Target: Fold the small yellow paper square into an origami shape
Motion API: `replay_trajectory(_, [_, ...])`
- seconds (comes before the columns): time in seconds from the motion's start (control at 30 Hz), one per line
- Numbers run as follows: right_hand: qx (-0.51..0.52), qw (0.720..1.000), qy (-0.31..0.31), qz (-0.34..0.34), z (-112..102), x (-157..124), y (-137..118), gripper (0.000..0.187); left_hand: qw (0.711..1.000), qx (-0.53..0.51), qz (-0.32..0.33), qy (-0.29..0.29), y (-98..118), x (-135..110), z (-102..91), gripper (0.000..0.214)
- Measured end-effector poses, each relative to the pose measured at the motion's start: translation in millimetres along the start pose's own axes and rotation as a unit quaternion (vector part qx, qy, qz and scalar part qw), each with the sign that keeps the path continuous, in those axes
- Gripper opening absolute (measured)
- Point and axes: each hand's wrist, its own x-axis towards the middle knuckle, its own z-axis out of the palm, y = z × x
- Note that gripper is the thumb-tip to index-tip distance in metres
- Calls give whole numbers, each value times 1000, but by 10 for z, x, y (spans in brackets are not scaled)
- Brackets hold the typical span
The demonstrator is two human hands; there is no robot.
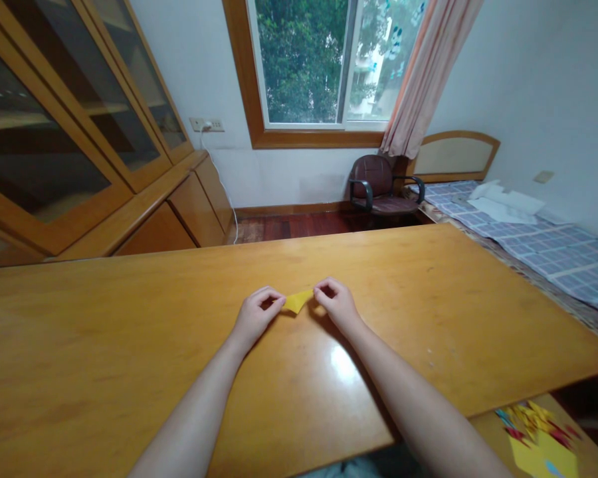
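Observation:
A small folded piece of yellow paper (298,301) lies at the middle of a long wooden table (129,345). My left hand (256,314) pinches its left end with curled fingers. My right hand (335,301) pinches its right end the same way. Both forearms reach in from the near edge of the table.
A low surface at the bottom right holds yellow paper sheets and several small coloured folded pieces (538,431). A dark office chair (379,189) stands under the window beyond the table. A bed with a checked cover (543,245) runs along the right. Glass-fronted wooden cabinets (80,146) line the left wall.

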Motion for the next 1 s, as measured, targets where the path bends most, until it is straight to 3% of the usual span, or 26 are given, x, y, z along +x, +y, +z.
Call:
replay_trajectory(0.2, [61, 997, 35, 29, 6, 32, 67, 21, 999, -23, -19, 20, -12, 2, -7, 21])
replay_trajectory(0.5, [3, 997, -68, -48, 23, -16, -42, 17, 1000, -13, -6, -5, 24, 12, 0, 20])
replay_trajectory(1.0, [32, 999, -25, -5, 3, 4, -13, 20, 996, -51, -59, 42, 2, 23, -39, 24])
